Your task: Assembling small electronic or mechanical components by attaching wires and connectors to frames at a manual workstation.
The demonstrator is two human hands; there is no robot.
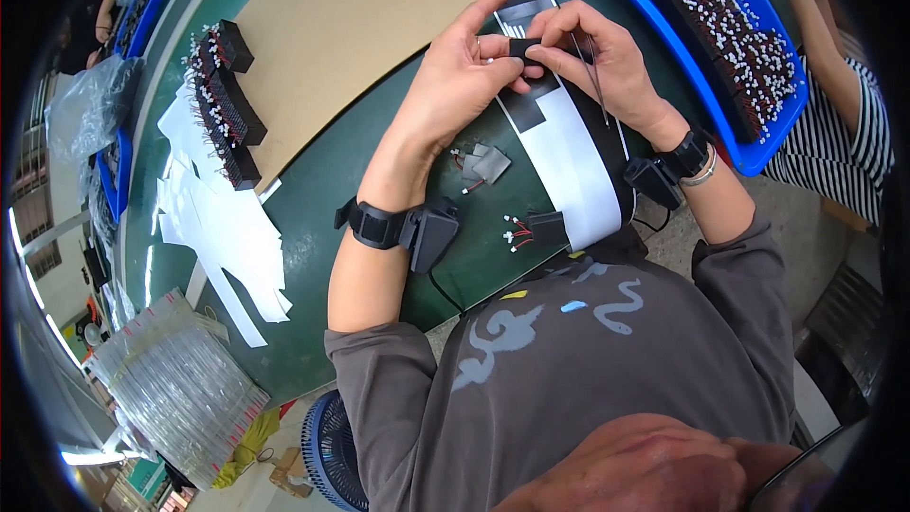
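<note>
A small black piece (522,48) is pinched between the fingertips of both my hands over the green table. My left hand (460,71) grips its left end with thumb and fingers, the index finger pointing up. My right hand (602,57) pinches the other end and also carries thin metal tweezers (595,85), which slant down past the palm. Beneath the hands lies a long white backing strip (573,166) with black patches at its far part. Small grey flat cells (488,165) with white connectors rest below my left hand. Nearer me sits a black wired block (545,228).
A blue tray (749,147) full of black blocks with white connectors stands at right, near a person in a striped shirt (829,147). Similar blocks (237,114) line the edge of a brown board (351,19). White paper strips (223,237) and clear plastic trays (185,389) are at left.
</note>
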